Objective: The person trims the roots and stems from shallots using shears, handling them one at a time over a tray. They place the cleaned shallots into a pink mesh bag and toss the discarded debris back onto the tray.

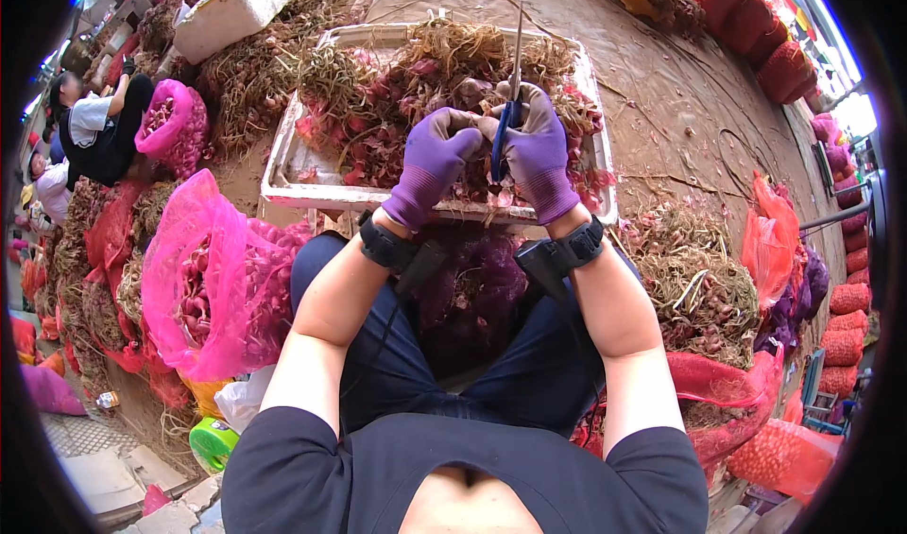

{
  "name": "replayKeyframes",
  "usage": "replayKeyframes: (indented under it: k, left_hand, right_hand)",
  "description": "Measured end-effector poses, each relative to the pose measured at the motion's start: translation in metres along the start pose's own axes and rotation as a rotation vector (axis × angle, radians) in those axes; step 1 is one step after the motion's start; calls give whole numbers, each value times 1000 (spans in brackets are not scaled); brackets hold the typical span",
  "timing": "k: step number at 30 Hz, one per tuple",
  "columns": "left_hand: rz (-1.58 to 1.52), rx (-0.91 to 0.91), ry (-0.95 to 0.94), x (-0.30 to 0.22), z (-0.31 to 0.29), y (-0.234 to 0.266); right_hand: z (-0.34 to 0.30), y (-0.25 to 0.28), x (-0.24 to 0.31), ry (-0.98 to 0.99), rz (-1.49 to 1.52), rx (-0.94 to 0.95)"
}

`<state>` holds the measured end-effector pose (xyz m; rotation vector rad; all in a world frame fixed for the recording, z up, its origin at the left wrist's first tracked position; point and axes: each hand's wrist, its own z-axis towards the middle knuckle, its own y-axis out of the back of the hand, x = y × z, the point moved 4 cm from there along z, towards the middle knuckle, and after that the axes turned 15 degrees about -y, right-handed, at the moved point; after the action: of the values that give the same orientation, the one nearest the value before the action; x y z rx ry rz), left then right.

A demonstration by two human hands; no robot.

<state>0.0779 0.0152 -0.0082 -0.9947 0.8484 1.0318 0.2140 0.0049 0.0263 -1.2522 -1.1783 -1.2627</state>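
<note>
Both hands wear purple gloves with darker, dirty fingertips and meet above a white foam tray (326, 194). The tray is heaped with shallots (472, 90), their dry stalks and loose reddish skins. My right hand (540, 151) grips blue-handled scissors (517, 57), whose long blades point away from me. Close on its left, my left hand (436, 161) is closed, its fingertips pinched together near the scissor handle. Whatever lies in that pinch is too small and covered to tell. Between my knees, below the tray, hangs a dark purple mesh bag (468, 293).
A pink mesh bag of shallots (241, 279) stands at my left. Bundled dry shallots (694, 279) lie at my right, beside a red mesh bag (727, 402). Filled red sacks (742, 24) line the far right. A seated person (94, 123) is at the far left near a white foam box (236, 14).
</note>
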Motion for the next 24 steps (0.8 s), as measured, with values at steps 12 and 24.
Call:
replayKeyframes:
  k: [12,24]
  left_hand:
    - [-332,-1,-20,-23,9,7]
    - [1070,-185,-770,-32,17,37]
  right_hand:
    - [4,9,3,-204,703,221]
    - [12,11,-10,-101,479,118]
